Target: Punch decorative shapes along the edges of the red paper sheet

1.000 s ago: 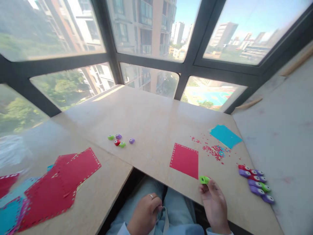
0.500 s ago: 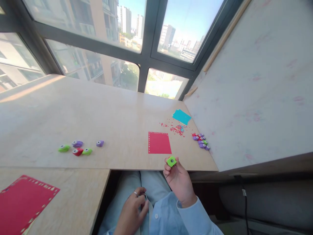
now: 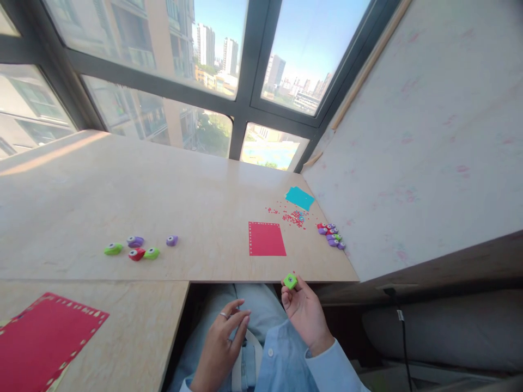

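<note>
So the big pale wooden desk [image 3: 163, 201] takes up most of the view, running under the dark-framed windows [image 3: 245, 103]. A second lower desk panel [image 3: 134, 326] sits at about 8 o'clock, with a large red paper sheet with punched edges [image 3: 44, 343] lying on it. Near the middle of the main desk there's a smaller red rectangular paper sheet [image 3: 267, 239], and up at 1 o'clock from it a turquoise paper piece [image 3: 299, 197] with a scatter of tiny red paper dots [image 3: 292, 218] between the two. Just right of those, a tight cluster of purple, red and green plastic punches [image 3: 332, 235] sits by the wall. Over at 9 o'clock is a loose group of green, purple and red punches [image 3: 139, 249].

The right hand [image 3: 304, 313] is held just off the near desk edge, its fingers [image 3: 292, 291] pinching a small bright green square paper punch [image 3: 290, 281]. The left hand [image 3: 220, 343] hovers over the lap at 6 o'clock, fingers loosely spread, holding nothing, ring on one finger.
</note>
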`<action>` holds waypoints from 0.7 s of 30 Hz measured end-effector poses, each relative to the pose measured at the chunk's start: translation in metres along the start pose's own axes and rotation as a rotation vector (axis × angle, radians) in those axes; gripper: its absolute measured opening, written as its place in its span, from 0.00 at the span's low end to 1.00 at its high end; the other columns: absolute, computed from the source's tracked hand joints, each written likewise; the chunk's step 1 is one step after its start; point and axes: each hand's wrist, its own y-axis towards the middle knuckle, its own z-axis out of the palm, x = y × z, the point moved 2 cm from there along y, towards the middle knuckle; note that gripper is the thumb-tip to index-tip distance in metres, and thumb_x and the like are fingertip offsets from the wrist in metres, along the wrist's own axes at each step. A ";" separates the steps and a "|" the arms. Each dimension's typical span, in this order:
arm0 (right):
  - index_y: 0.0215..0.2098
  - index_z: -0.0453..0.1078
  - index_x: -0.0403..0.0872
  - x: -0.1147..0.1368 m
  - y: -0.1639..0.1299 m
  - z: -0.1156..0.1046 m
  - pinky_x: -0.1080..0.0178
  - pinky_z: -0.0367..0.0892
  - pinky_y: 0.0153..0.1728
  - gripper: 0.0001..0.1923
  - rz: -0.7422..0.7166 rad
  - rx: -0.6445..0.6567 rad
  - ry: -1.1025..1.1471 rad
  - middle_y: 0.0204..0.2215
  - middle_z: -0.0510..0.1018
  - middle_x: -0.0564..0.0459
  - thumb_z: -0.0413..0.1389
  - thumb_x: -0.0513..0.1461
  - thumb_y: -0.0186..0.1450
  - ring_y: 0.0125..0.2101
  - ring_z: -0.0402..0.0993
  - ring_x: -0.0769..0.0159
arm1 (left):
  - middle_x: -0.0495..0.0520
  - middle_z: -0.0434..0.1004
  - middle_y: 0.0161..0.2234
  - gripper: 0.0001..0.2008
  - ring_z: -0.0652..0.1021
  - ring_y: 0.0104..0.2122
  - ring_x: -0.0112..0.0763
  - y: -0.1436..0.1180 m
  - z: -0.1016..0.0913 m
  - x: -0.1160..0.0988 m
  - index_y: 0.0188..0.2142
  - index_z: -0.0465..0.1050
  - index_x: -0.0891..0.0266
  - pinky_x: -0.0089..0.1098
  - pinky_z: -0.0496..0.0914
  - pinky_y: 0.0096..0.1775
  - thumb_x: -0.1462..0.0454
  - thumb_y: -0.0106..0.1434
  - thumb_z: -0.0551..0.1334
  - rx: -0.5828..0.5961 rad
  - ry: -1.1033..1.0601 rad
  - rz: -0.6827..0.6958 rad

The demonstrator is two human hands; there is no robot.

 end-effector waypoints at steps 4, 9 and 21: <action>0.33 0.74 0.41 0.005 -0.004 -0.010 0.71 0.76 0.29 0.06 0.015 -0.020 -0.001 0.30 0.80 0.51 0.65 0.37 0.60 0.28 0.77 0.72 | 0.57 0.79 0.48 0.15 0.80 0.47 0.31 0.002 0.003 0.000 0.51 0.76 0.54 0.32 0.78 0.48 0.58 0.70 0.54 -0.030 -0.023 0.020; 0.37 0.75 0.39 0.007 -0.007 -0.013 0.72 0.77 0.31 0.10 0.079 0.044 -0.034 0.34 0.81 0.47 0.67 0.37 0.59 0.30 0.79 0.71 | 0.57 0.80 0.44 0.14 0.81 0.43 0.32 0.003 0.005 -0.004 0.36 0.81 0.55 0.31 0.79 0.44 0.57 0.69 0.56 0.028 -0.016 0.047; 0.45 0.74 0.43 -0.005 -0.010 -0.003 0.75 0.61 0.14 0.22 0.104 0.161 -0.269 0.34 0.80 0.50 0.67 0.48 0.58 0.17 0.64 0.79 | 0.59 0.79 0.45 0.16 0.80 0.38 0.28 0.005 0.007 -0.022 0.35 0.82 0.56 0.27 0.77 0.41 0.57 0.70 0.55 0.141 0.038 0.014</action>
